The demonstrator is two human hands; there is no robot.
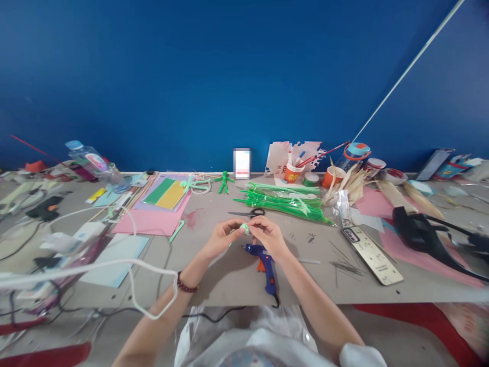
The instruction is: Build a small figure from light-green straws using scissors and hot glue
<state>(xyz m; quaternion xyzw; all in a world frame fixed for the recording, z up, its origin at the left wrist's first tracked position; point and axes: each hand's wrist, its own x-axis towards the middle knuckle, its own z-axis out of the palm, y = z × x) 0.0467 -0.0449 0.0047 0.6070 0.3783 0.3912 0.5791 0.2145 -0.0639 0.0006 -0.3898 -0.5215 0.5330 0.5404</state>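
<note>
Both my hands meet above the middle of the table, pinching a small light-green twisted pipe cleaner [245, 229]. My left hand [222, 236] grips it from the left, fingers curled; my right hand [268, 235] pinches its other side. Parts of it are hidden behind the fingertips. Below my right hand lies a blue hot glue gun [268, 267], its nozzle toward the upper left. Scissors [256, 212] with dark handles lie just beyond the hands. Farther back are green pipe cleaners [284, 201] in clear plastic and a small green pipe-cleaner figure [224, 182].
A phone [372, 256] and dark wire pieces [346, 267] lie at right. Pink paper [153, 219] and a pale-green hooked piece [176, 232] are at left. A white cable [114, 262] loops across near my left forearm. A paper cup [293, 174] stands behind.
</note>
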